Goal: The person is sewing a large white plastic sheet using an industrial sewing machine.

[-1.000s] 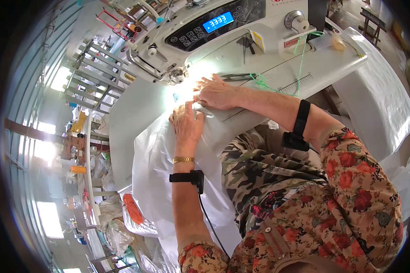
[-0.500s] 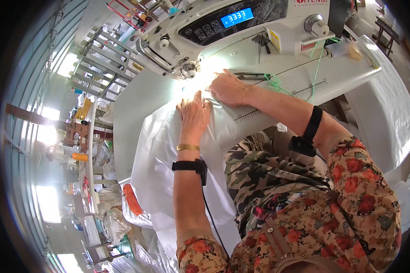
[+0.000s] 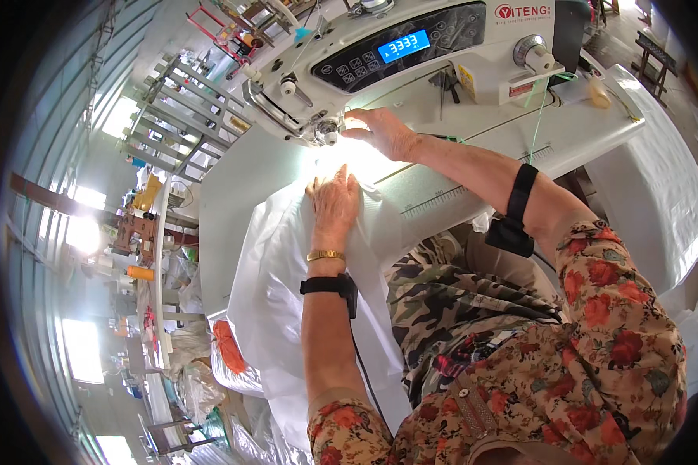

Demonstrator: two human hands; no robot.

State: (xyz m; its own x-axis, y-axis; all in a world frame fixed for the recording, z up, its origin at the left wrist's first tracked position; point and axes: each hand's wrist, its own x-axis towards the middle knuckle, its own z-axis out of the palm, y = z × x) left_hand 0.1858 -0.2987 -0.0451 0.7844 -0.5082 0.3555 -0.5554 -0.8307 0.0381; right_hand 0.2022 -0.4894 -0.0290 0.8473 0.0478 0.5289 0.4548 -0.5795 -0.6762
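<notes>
A white sewing machine (image 3: 434,58) with a lit blue display spans the top, its lamp glaring over the needle area. White sheet material (image 3: 275,240) runs from under the needle down the table's front edge over my lap. My left hand (image 3: 334,203) lies on this sheet just in front of the needle, fingers stretched out, tips lost in the glare. Raised beside the machine's needle end (image 3: 327,132) is my right hand (image 3: 386,133), its fingers bent and apart, with nothing visible between them. Whether its fingertips touch the machine cannot be made out.
A dark slim tool (image 3: 451,139) lies partly hidden behind my right wrist. Small black tools (image 3: 444,85) rest under the machine arm. Green thread (image 3: 538,128) hangs at the right. An orange bundle (image 3: 229,347) lies at lower left, and a shelf (image 3: 161,271) with spools stands further left.
My right hand has lifted off the sheet and moved up to the machine's needle end. It now covers most of the dark tool. My left hand stays on the sheet.
</notes>
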